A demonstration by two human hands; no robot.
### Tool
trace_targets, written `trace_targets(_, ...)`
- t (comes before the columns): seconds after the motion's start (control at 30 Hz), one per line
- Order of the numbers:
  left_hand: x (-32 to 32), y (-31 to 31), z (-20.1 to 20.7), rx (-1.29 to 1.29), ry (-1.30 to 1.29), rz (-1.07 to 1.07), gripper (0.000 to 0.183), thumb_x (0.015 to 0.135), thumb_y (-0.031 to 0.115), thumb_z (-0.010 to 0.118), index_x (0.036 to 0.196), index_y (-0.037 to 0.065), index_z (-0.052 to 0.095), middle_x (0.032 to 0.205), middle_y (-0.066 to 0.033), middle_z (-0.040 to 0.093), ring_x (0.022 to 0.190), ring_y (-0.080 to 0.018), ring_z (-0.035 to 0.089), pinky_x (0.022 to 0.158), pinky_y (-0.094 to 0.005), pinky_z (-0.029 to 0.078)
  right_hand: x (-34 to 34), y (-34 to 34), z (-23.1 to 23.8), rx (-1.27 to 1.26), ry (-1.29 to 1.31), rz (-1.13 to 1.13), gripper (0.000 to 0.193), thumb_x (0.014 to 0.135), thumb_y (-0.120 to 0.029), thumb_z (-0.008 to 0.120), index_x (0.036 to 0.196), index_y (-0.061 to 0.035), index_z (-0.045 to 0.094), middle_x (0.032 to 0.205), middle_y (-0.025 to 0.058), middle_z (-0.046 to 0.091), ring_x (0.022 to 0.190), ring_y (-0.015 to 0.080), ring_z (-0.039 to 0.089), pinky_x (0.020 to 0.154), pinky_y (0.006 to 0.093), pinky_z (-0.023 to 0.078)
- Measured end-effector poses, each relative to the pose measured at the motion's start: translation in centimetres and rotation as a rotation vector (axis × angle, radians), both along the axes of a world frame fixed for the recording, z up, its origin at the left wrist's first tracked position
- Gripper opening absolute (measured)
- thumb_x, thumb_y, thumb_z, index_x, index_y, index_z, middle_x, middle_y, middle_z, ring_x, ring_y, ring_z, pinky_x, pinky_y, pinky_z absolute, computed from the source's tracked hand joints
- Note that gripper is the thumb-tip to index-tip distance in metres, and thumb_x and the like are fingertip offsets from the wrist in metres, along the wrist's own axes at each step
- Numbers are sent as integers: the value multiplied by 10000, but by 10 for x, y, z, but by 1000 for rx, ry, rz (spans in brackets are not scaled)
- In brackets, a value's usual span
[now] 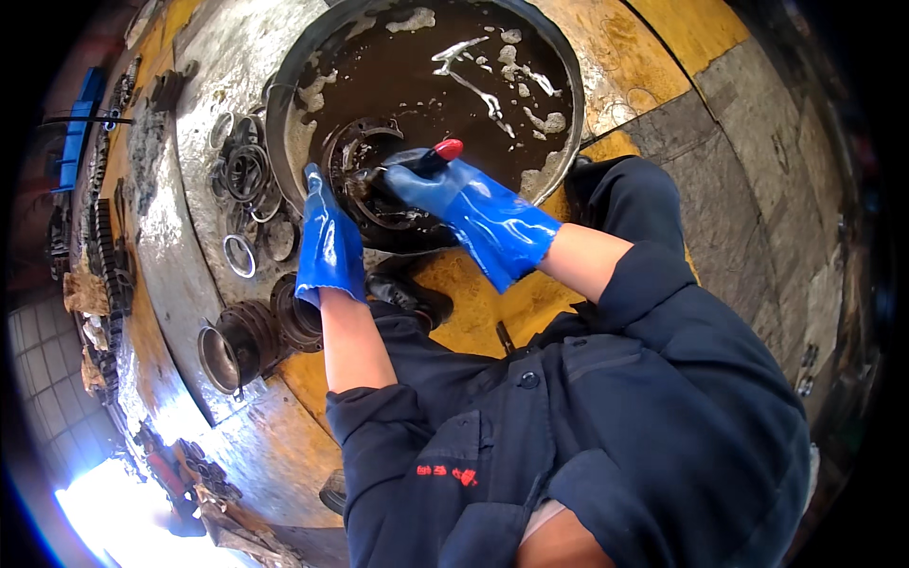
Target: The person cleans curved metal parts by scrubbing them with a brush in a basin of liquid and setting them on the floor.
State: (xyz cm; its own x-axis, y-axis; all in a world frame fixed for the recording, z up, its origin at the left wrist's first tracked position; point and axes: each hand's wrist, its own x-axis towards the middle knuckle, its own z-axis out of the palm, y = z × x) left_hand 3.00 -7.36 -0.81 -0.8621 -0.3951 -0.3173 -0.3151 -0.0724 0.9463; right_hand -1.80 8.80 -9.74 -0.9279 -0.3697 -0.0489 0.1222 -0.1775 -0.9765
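Observation:
A large round basin (pixel 572 114) of murky brown liquid with patches of foam sits in front of me. At its near left edge is a dark, greasy, ring-shaped metal part (pixel 377 131), tilted and partly hidden by my hands. My left hand (pixel 331 241), in a blue rubber glove, grips the left side of this part, its far fingers out of sight. My right hand (pixel 478 208), also gloved in blue, is closed around a black-handled tool with a red end (pixel 448 149). The tool's working end points into the ring and cannot be made out.
Several metal rings (pixel 248 172) lie left of the basin, with a loose thin ring (pixel 240 256) nearer me. Two flanged cylindrical parts (pixel 227 352) stand by my left forearm. A blue object (pixel 80 128) and a long chain (pixel 106 246) are at the far left.

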Motion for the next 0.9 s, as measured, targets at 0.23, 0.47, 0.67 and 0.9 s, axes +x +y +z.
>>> trace_targets(0.23, -13, 8, -8, 107, -35, -26, 684, 1125, 585, 427, 1523, 46, 564, 1407, -198, 676, 1210, -356, 684, 1057, -486, 550, -24, 1, 49, -127, 38, -20, 200, 1000, -209, 601, 950, -53, 717, 816, 11, 688, 745, 110, 598, 742, 332, 529)
trace_targets(0.47, -12, 10, -9, 119, -32, -41, 697, 1122, 590, 434, 1537, 41, 550, 1445, -192, 653, 1245, -354, 665, 1084, -480, 535, -9, 51, 39, 480, -43, -42, 297, 959, -327, 682, 1017, -51, 778, 921, 107, 794, 855, 204, 758, 835, 353, 580)
trace_targets(0.67, -17, 0, -12, 247, -74, 9, 710, 1120, 594, 440, 1550, 38, 539, 1478, -186, 634, 1276, -352, 649, 1107, -474, 521, -26, 69, 23, 584, -127, -109, 305, 943, -288, 672, 1111, -57, 775, 986, 122, 804, 936, 217, 772, 906, 346, 587)
trace_targets(0.9, -48, 11, -23, 434, -115, 46, 725, 1117, 598, 447, 1564, 33, 525, 1516, -180, 612, 1311, -349, 630, 1135, -468, 506, -90, 29, 3, 52, 169, -80, 214, 996, -178, 565, 800, -98, 589, 729, -7, 545, 670, 122, 544, 645, 314, 474)
